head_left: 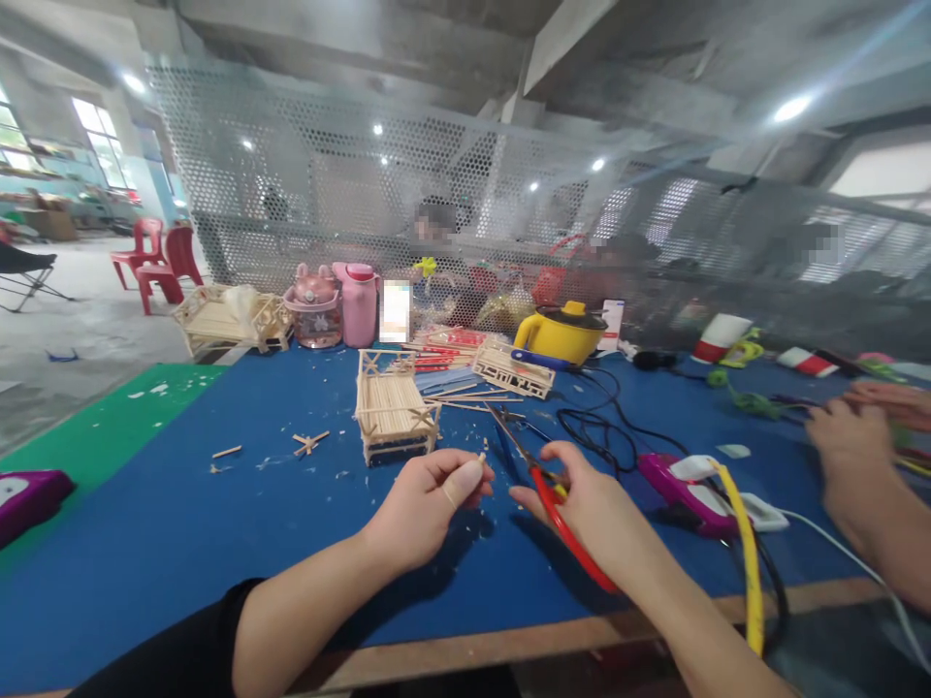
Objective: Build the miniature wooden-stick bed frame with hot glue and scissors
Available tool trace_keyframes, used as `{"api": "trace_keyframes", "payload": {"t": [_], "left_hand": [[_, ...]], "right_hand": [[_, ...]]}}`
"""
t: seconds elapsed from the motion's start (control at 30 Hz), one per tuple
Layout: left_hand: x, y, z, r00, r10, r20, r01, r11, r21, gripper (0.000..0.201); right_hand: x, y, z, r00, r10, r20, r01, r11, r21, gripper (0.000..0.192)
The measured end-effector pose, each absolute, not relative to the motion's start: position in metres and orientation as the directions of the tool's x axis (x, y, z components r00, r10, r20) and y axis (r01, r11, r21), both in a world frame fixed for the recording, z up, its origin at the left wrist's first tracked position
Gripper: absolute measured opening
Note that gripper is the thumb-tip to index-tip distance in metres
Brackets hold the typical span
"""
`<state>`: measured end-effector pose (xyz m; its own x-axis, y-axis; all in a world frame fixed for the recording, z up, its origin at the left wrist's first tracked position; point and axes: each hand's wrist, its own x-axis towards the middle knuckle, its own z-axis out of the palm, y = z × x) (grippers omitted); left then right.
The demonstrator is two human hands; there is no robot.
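**Stick tip and scissor blades meet over the near edge of the desk**

Blue matting covers the desk [218, 523], with a green strip along its left edge and a perforated metal screen closing off the far edge. Both of the person's hands work close together just above the near edge, roughly at its middle.

Pinched between the thumb and fingertips of the left hand [426, 504] is a tiny wooden stick piece [481, 456]; only its pale tip shows, poking up and to the right out of the closed fingers. The right hand [589, 504] is wrapped through the red handles of a pair of scissors [542, 485]. The scissors' long axis runs diagonally, handles low toward the near edge and blades pointing up and left toward the far edge. The blade tips lie just beside the stick tip, on its right, with a small gap showing between them; whether the blades are parted is too fine to tell.

Beyond the hands, toward the desk's middle, stands a small bed-like stick model [393, 412], and loose sticks [465, 393] lie scattered behind it. A yellow pot [560, 334] sits near the far edge. A purple glue gun [688, 490] with a yellow cable rests just right of the right hand. At the right edge, another person's hands [858, 451] are busy, well apart.
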<state>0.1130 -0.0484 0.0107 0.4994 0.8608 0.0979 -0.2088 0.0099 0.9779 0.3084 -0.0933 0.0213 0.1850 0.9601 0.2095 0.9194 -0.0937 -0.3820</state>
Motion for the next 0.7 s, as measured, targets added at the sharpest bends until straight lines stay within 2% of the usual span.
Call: {"api": "trace_keyframes", "payload": {"t": [0.07,0.1,0.2,0.27,0.33,0.4,0.43,0.47,0.53,0.6,0.63,0.7], "left_hand": [[0.114,-0.048,0.008,0.503,0.861,0.076,-0.179,0.017,0.984,0.039],[0.115,-0.048,0.006,0.514,0.855,0.069,-0.157,0.015,0.987,0.036],[0.117,-0.048,0.0,0.568,0.822,0.04,-0.101,0.021,0.995,0.03],[0.118,-0.047,-0.002,0.59,0.807,0.026,-0.093,0.036,0.995,0.031],[0.117,-0.046,-0.001,0.589,0.808,0.008,-0.106,0.067,0.992,0.034],[0.113,-0.046,0.0,0.57,0.821,-0.026,-0.123,0.117,0.985,0.04],[0.11,-0.046,0.001,0.557,0.829,-0.044,-0.133,0.142,0.981,0.043],[0.106,-0.047,0.002,0.544,0.837,-0.061,-0.144,0.164,0.976,0.046],[0.096,-0.048,0.003,0.512,0.856,-0.071,-0.169,0.182,0.969,0.048],[0.085,-0.048,0.004,0.476,0.877,-0.058,-0.184,0.164,0.969,0.045],[0.08,-0.048,0.004,0.453,0.89,-0.051,-0.187,0.151,0.971,0.042],[0.07,-0.047,0.006,0.403,0.915,-0.037,-0.177,0.117,0.977,0.036]], "right_hand": [[0.329,-0.095,0.019,0.273,0.946,0.174,0.949,-0.235,-0.212,0.03],[0.337,-0.096,0.018,0.277,0.95,0.144,0.955,-0.256,-0.15,0.024],[0.351,-0.099,0.015,0.206,0.975,0.082,0.977,-0.2,-0.075,0.013],[0.353,-0.095,0.017,0.129,0.99,0.062,0.992,-0.127,-0.025,0.013],[0.35,-0.085,0.024,0.078,0.996,0.04,0.994,-0.081,0.08,0.014],[0.342,-0.073,0.035,0.064,0.997,0.05,0.983,-0.071,0.168,0.014],[0.334,-0.068,0.041,0.045,0.996,0.083,0.986,-0.057,0.154,0.015],[0.325,-0.063,0.045,0.012,0.992,0.123,0.997,-0.022,0.075,0.016],[0.301,-0.057,0.05,-0.102,0.981,0.163,0.954,0.143,-0.264,0.021],[0.273,-0.053,0.048,-0.233,0.959,0.158,0.738,0.28,-0.614,0.025],[0.259,-0.051,0.046,-0.284,0.945,0.159,0.619,0.308,-0.722,0.024],[0.237,-0.047,0.041,-0.332,0.925,0.184,0.457,0.328,-0.827,0.019]]}}
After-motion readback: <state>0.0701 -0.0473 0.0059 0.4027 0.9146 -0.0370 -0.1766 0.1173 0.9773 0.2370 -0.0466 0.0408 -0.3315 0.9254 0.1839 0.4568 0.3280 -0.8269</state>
